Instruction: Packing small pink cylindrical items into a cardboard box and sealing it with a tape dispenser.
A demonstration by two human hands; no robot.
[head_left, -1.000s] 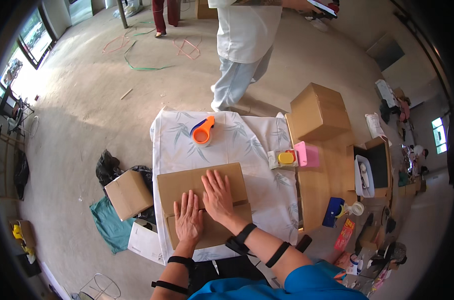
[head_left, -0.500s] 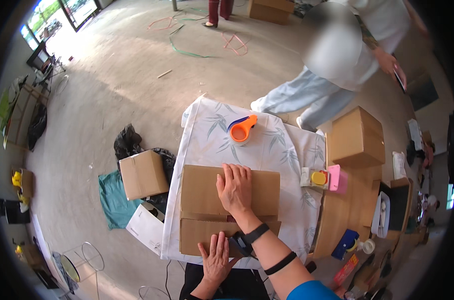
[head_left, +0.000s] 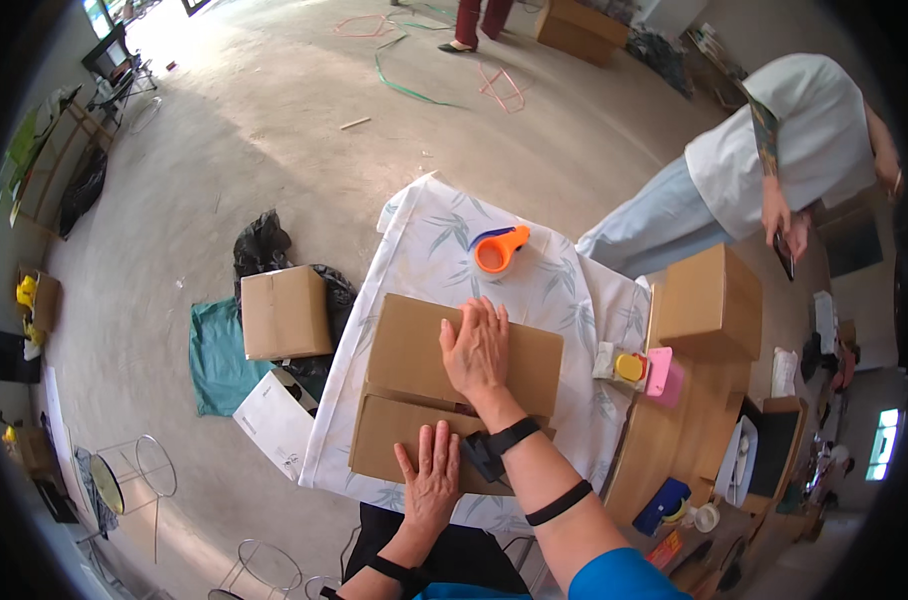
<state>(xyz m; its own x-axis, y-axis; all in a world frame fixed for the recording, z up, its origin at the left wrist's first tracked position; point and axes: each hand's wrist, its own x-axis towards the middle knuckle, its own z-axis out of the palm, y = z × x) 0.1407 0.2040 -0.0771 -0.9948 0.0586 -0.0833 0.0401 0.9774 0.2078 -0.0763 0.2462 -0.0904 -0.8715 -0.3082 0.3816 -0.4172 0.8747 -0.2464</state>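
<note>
A brown cardboard box [head_left: 414,345] lies on the table in front of me, its two top flaps folded inward with a narrow gap between them. My right hand [head_left: 476,348] rests on the far flap, fingers stretched out. On the near flap my left hand [head_left: 431,475] lies flat with its fingers spread. Something dark shows in the gap, partly hidden by my right wrist. Beyond the box, an orange tape dispenser [head_left: 515,238] with a blue part stands on the patterned white tablecloth [head_left: 429,225].
A closed carton [head_left: 709,300] stands at the right on a wooden surface [head_left: 674,430], near a yellow-lidded container [head_left: 630,367] and a pink item [head_left: 659,370]. On the floor at left another carton [head_left: 284,312] sits by black plastic bags. A person [head_left: 774,150] holding a phone stands at far right.
My view has turned, so the table and box appear slightly tilted. Both hands stay on the flaps. The person at the right has shifted further right.
</note>
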